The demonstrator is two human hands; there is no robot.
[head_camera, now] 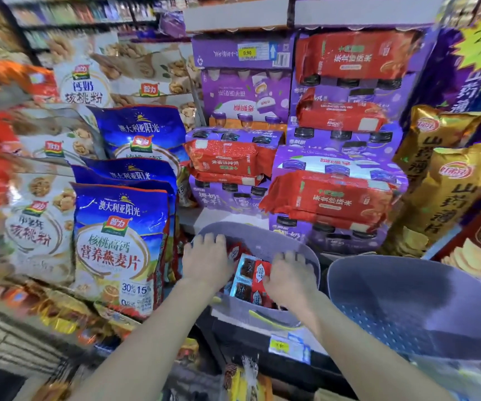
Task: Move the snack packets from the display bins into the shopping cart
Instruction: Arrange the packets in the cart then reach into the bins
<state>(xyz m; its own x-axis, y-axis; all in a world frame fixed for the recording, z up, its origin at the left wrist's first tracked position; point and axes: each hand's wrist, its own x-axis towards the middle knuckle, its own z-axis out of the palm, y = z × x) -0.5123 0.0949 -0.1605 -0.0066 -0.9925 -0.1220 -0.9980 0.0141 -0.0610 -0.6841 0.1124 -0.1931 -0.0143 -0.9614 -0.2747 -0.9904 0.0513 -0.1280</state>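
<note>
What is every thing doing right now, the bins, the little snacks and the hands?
Left grey plastic bin: holds packets, both hands inside.
Small red and blue snack packets: lying loose in that bin.
Right grey perforated bin: nothing visible inside.
Left hand: fingers curled onto packets.
Right hand: fingers curled onto packets.
Blue oatmeal bags: standing upright.

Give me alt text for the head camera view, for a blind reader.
The left hand and right hand reach down into a grey display bin of small red and blue snack packets. A second grey bin sits to its right; bagged goods are stacked around.
</note>
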